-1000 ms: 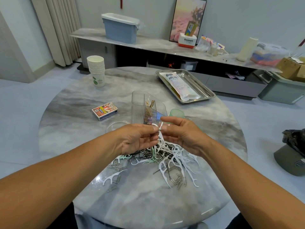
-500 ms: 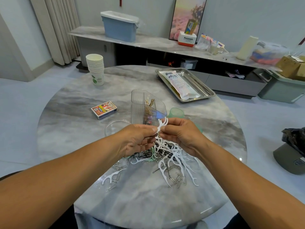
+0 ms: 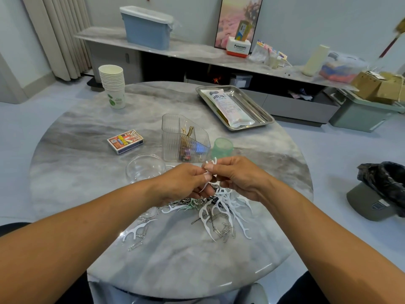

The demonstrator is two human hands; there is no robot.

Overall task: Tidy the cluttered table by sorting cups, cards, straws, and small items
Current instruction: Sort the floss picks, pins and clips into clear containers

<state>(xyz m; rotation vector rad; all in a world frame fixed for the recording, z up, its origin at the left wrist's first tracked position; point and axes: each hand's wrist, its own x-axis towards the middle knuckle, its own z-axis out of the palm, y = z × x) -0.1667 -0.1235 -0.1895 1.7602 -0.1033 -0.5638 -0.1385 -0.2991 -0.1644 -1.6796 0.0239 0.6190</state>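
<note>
**Both hands on one floss pick, lifted clear of the pile**

Hands together at the middle of the tabletop (image 3: 92, 132) now. The left hand (image 3: 184, 183) and right hand (image 3: 236, 178) meet fingertip to fingertip, both pinching the same white floss pick (image 3: 209, 172). Its forked head pokes up above the right thumb, its pointed tail slants down past the left thumb. Half a second ago that pick sat a touch lower between the fingers; it has come up a little, and the hands have closed in tighter on it.

Right below them, the pile (image 3: 219, 209) of white picks, paper clips and hairpins lies where it was, spread toward the near edge. One stray pick (image 3: 135, 231) rests off to the left with clips beside it, same as before.

Just beyond the hands stands the clear organizer (image 3: 182, 137), with brown clips in one compartment. A green cup (image 3: 222, 148) is just to its right, a clear dish (image 3: 144, 166) to its near left. The card box (image 3: 125, 141) lies flat further left, the cup stack (image 3: 112, 86) stands at the far left rim, and the steel tray (image 3: 260, 110) holds a white packet (image 3: 228, 107) at the far right. None of these has shifted.
</note>
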